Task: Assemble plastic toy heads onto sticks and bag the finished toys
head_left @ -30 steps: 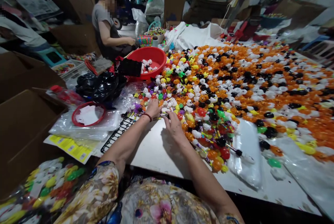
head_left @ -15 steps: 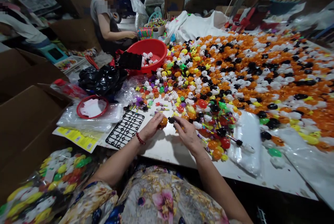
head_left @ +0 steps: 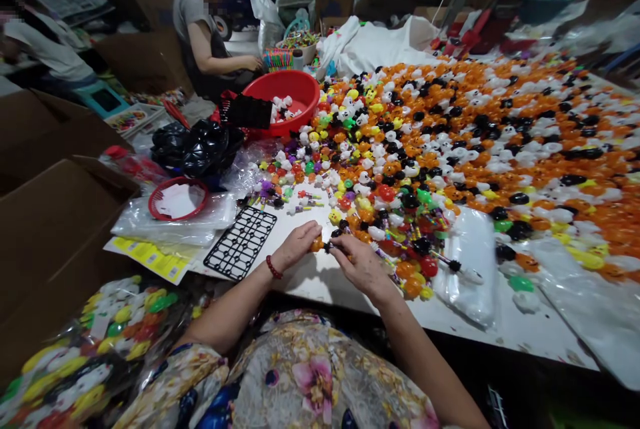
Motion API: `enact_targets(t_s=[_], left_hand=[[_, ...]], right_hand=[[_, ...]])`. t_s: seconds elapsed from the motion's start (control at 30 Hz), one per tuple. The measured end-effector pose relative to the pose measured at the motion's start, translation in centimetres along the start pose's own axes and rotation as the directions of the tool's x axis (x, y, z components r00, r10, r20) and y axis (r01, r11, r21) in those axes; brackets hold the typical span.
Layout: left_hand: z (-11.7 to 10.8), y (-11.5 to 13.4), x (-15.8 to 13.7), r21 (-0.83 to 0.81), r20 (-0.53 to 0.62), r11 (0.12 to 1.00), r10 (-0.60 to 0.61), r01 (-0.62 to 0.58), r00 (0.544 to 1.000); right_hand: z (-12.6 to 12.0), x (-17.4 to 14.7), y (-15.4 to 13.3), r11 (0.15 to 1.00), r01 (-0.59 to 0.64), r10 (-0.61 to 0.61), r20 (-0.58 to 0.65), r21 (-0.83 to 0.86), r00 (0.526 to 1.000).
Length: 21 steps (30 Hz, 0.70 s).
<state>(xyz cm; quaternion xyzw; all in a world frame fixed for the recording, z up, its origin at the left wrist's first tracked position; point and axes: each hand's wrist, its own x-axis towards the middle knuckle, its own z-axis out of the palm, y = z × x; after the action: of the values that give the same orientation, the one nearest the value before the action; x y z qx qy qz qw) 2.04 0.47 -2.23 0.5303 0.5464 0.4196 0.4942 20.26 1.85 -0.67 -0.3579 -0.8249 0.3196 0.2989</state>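
While a co-worker sat near the red basin, the left hand had its grip pinched on an orange toy, and the right hand pinched a small black piece just beside it; whether the two were joined, I could not tell. Both were held over the bare front part of the table. To the left lay a black grid, to the right clear bags, and beyond the hands spread a great pile of bright toys.
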Motion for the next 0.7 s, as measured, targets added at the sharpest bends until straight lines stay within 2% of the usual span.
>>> enact_targets(t_s=[0.2, 0.3, 0.4, 0.47, 0.53, 0.63, 0.7], left_hand=[[0.6, -0.1, -0.5, 0.138, 0.023, 0.990, -0.028, 0.024, 0.999], [1.4, -0.3, -0.9, 0.169, 0.019, 0.984, -0.052, 0.048, 0.998], [2.0, -0.5, -1.4, 0.180, -0.035, 0.980, -0.080, 0.085, 0.996], [2.1, -0.6, -1.6, 0.147, -0.070, 0.985, -0.079, 0.088, 0.994], [2.2, -0.6, -1.7, 0.076, -0.056, 0.993, -0.090, 0.094, 0.994], [2.1, -0.5, -1.7, -0.037, -0.026, 0.991, -0.129, 0.128, 0.991], [2.2, -0.4, -1.7, -0.064, -0.052, 0.990, -0.132, 0.129, 0.990]], right_hand=[[0.3, -0.9, -0.3, 0.998, -0.016, 0.012, 0.063, 0.057, 0.998], [0.8, -1.5, -0.3, 0.994, -0.064, 0.059, 0.057, 0.091, 0.997], [1.3, -2.0, -0.2, 0.975, -0.139, 0.137, 0.023, 0.174, 0.990], [1.5, -2.3, -0.2, 0.946, -0.196, 0.205, -0.007, 0.260, 0.979], [1.5, -2.5, -0.2, 0.918, -0.235, 0.254, -0.016, 0.319, 0.967], [1.5, -2.6, 0.0, 0.906, -0.272, 0.292, -0.015, 0.325, 0.956], [1.6, -2.5, 0.0, 0.901, -0.289, 0.313, -0.025, 0.325, 0.949]])
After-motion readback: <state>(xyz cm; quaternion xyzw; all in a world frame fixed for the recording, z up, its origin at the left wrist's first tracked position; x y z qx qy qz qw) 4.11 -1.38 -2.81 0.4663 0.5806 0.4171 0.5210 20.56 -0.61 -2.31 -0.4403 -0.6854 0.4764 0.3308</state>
